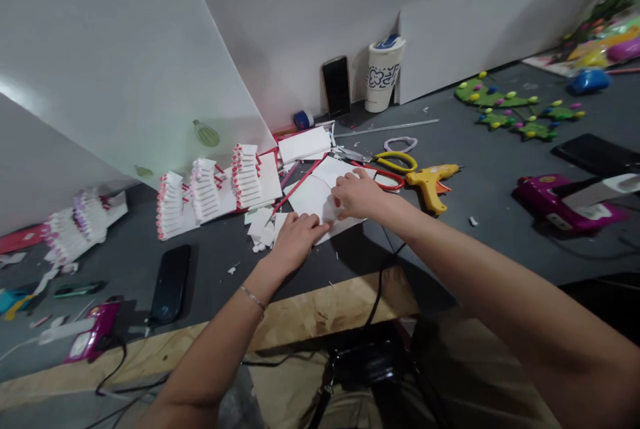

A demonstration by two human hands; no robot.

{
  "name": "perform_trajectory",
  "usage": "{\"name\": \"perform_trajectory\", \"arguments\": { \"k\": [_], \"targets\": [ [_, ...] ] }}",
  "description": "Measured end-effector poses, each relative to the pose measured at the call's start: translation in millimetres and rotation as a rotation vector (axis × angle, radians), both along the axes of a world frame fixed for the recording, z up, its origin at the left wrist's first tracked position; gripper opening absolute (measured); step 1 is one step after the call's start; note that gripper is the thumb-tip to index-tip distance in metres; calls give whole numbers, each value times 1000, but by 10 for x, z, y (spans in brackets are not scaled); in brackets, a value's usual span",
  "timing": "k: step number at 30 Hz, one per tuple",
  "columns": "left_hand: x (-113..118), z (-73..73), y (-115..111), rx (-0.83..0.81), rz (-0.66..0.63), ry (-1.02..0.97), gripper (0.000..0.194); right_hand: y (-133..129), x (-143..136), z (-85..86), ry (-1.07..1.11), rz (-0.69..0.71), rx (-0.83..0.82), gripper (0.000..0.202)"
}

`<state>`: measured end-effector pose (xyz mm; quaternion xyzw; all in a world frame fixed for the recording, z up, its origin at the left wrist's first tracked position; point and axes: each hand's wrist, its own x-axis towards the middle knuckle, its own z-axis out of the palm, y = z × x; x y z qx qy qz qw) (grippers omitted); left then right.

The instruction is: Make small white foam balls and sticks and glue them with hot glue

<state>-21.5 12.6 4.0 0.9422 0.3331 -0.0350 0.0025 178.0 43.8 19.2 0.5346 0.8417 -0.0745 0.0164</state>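
Head view: white paper sheet (311, 197) lies on the dark worktop (500, 255), near its front edge, directly beneath both hands. Left hand (299, 237) rests at the sheet's lower left, fingers bent, thumb pointing toward the other hand. Right hand (356, 194) is over the sheet's right part, fingers curled downward. Cannot tell whether either set of fingers pinches the paper or only presses on it; the tips are partly hidden. A curved line, crease or edge unclear, runs up from the right fingers.

Handling notes (judgement): left hand best serves as anchor, pressing flat so the sheet does not slide. Right fingers should work close to that anchor, with light, even pressure to avoid stray creases. Red stick (303, 182) crosses the sheet's upper left and could lift or mark it; better moved aside. Red-handled scissors (401, 182) sit just beside the right hand, a possible snag. Glue gun (427, 185) lies further right; forearm should avoid its nozzle. Paper scraps (261, 227) at left should stay out from under the sheet.
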Motion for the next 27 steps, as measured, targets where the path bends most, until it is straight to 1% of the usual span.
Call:
{"name": "perform_trajectory", "arguments": {
  "k": [1,2,3,4,5,8,10,12,18,20,24,27],
  "targets": [
    [6,1,2,-5,5,-5,36,-93,-12,-10,30,15,50,21],
    [10,0,5,-9,8,-9,35,-189,-23,-37,111,60,118,14],
    [11,-4,8,-12,9,-11,34,-282,-35,-80,192,104,142,11],
    [10,-11,11,-9,9,-13,34,-366,-45,-134,250,122,141,13],
    [6,-19,14,-1,7,-14,35,-439,-54,-192,293,109,129,16],
    [-20,-54,17,20,-9,-24,40,-558,-69,-339,360,-23,77,20],
    [-39,-75,16,16,-10,-42,42,-560,-77,-377,359,-80,62,19],
    [-48,-90,15,4,4,-58,39,-525,-88,-368,350,-108,52,16],
    [-68,-71,-6,-14,62,-99,33,-414,-120,-282,345,-119,-1,9],
    [-130,-50,-32,-26,128,-158,31,-400,-124,-272,345,-120,-15,10],
    [-319,-33,-121,-13,327,-285,19,-387,-124,-268,349,-126,-33,9],
    [-390,-63,-190,-12,383,-321,17,-384,-122,-271,352,-131,-41,11]
  ]
}}
